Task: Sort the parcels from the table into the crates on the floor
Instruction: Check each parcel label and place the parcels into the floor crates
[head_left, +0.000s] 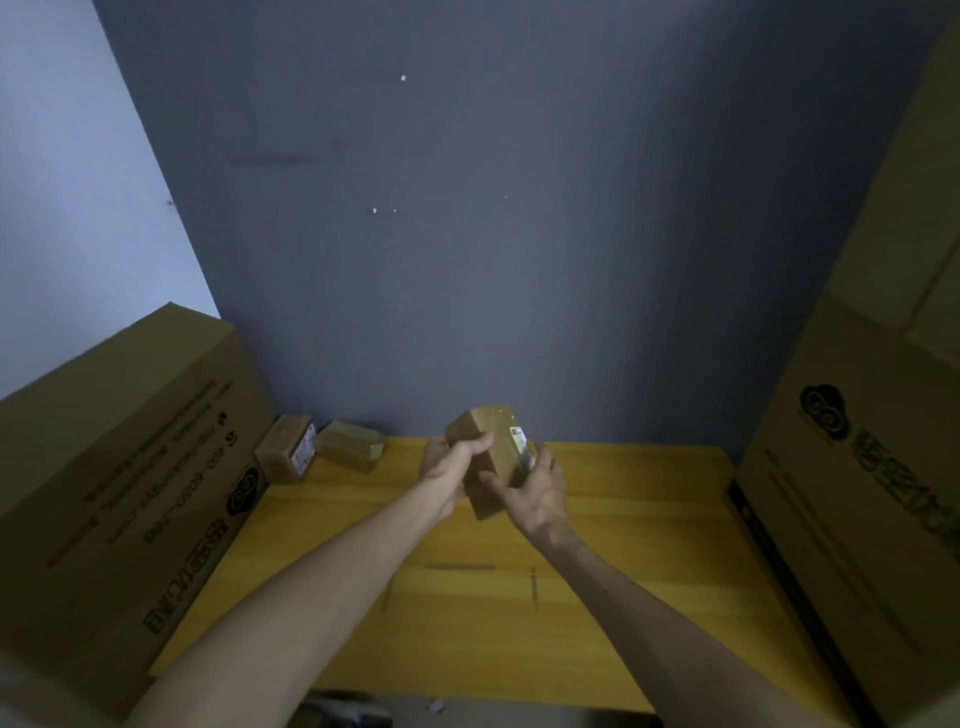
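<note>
At the bottom edge of the frame, a dim strip of floor (519, 719) shows below the yellow table (467, 623); no crates are in view. Two bare forearms reach up the frame from the lower corners and meet just below centre.

There the left hand (451, 462) and right hand (537, 488) hold a small brown parcel (493, 457) between them, tilted and lifted clear of the tabletop. The left hand's fingers (478, 444) curl over the parcel's left face. The right hand cups its lower right side, fingers spread and lightly bent, thumb laid across the near face. A pale label (521, 441) sits on the parcel's right face, too blurred to read.

Further back, at centre left, a second parcel (288, 449) stands on the table, touching or just beside the left box (130, 467), and a third parcel (350, 446) lies just beside it against the grey wall (467, 260). A right box (857, 519) fills the right edge.

The step in hand looks like checking the parcel, probably its label, before choosing a crate. The next move calls for a secure grip, a turn away from the table and a downward reach to the matching crate, wherever it stands out of view. At least two parcels are left to sort.
</note>
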